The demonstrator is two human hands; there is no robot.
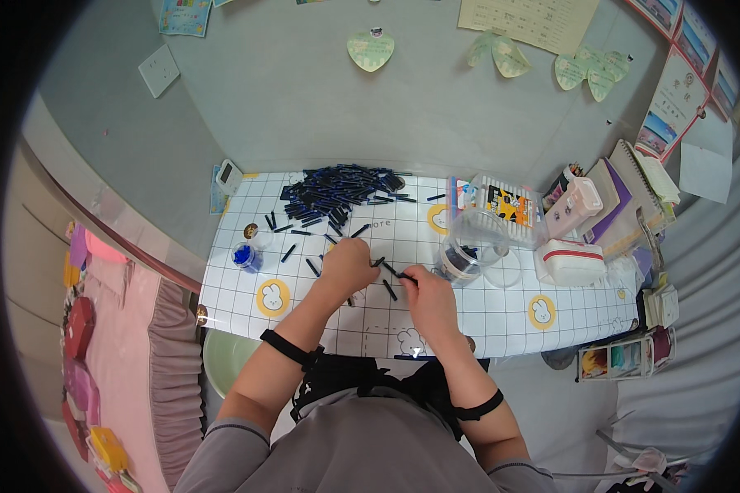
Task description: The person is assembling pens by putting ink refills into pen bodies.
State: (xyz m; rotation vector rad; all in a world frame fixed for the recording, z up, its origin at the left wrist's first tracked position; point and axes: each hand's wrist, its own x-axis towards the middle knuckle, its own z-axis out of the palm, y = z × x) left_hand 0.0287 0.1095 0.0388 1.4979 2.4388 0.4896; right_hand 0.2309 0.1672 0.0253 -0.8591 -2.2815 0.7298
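Note:
Near the middle of the table (501, 329), my left hand (347, 267) is closed, its fingertips at a short dark stick (378, 262) like a pen ink cartridge. Just right of it, my right hand (430, 300) pinches another dark ink cartridge (391, 269), its tip pointing toward the left hand. A loose cartridge (390, 290) lies between the hands, nearer to me. Several more are scattered around the left hand. Beyond them is a large heap of blue-black cartridges (337, 193). A clear tub (458, 264) with dark cartridges inside stands right of my right hand.
A small clear jar (247, 258) of blue pieces stands at the left. Back right are a clear box with a patterned pack (510, 204), a pink container (573, 207), a white pouch (571, 263) and notebooks. A wall (304, 107) closes off the far side.

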